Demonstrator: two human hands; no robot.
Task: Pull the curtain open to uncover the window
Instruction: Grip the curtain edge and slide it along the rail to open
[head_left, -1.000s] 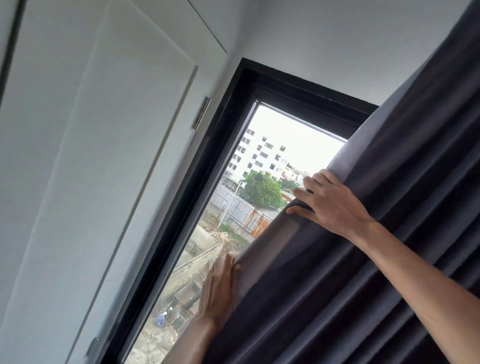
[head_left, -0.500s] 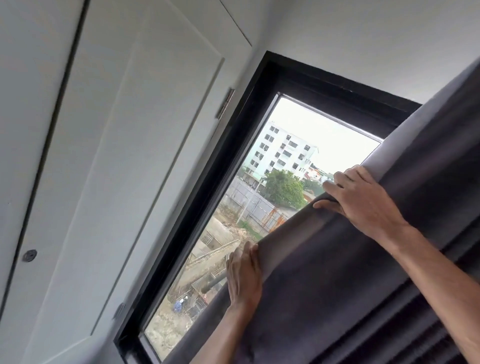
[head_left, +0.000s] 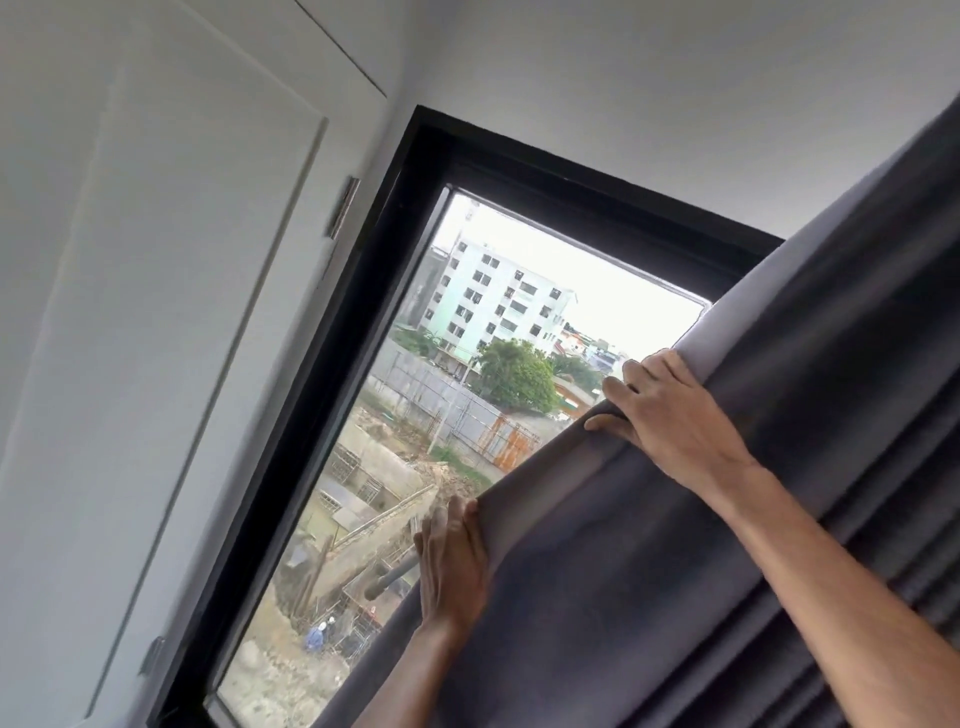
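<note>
A dark grey, heavy fabric curtain (head_left: 753, 493) fills the right and lower right of the tilted view, falling in deep lengthwise pleats, tightest toward the lower right corner. Its leading edge runs diagonally from the upper right down to the bottom centre, and along that edge the cloth turns over to show a paler grey lining. Left of the edge lies the uncovered part of the black-framed window (head_left: 395, 332) — through the glass a pale multi-storey building, a green tree and a construction site show.

The right hand (head_left: 670, 410) is closed over the curtain's edge high up, fingers (head_left: 631, 376) curled around the fold. The left hand (head_left: 452, 561) sits lower on the same edge, fingers wrapped over the hem, palm against the cloth. A white panelled cabinet door (head_left: 156, 312) with metal hinges stands left of the window frame.
</note>
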